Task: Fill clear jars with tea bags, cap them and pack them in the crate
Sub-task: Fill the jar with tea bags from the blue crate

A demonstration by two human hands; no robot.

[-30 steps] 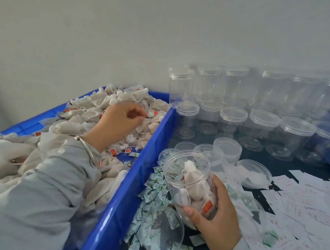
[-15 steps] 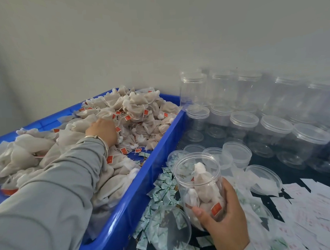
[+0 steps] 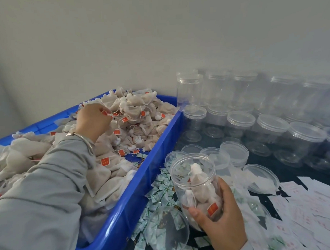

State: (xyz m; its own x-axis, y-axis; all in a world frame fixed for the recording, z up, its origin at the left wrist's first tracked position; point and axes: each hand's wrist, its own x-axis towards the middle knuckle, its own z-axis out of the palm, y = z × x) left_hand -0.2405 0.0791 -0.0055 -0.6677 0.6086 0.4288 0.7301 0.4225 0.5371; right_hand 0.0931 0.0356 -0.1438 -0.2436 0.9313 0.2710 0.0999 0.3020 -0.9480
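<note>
A blue crate (image 3: 143, 183) on the left is heaped with white tea bags (image 3: 139, 114) carrying orange tags. My left hand (image 3: 93, 120) reaches into the heap and pinches an orange tag between fingertips. Lower centre, my right hand (image 3: 221, 222) grips an open clear jar (image 3: 196, 181), tilted slightly, with several tea bags inside. A loose clear lid (image 3: 169, 231) lies just left of that hand on the table.
Rows of capped empty clear jars (image 3: 240, 122) stand at the back right against the wall. Loose lids (image 3: 234, 152) sit behind the held jar. Small green-and-white sachets (image 3: 159, 198) lie scattered beside the crate. White paper slips (image 3: 309, 204) cover the right.
My left hand moved up and back in the heap, from buried among the bags to pinching an orange tag. The jar in my right hand stayed about where it was.
</note>
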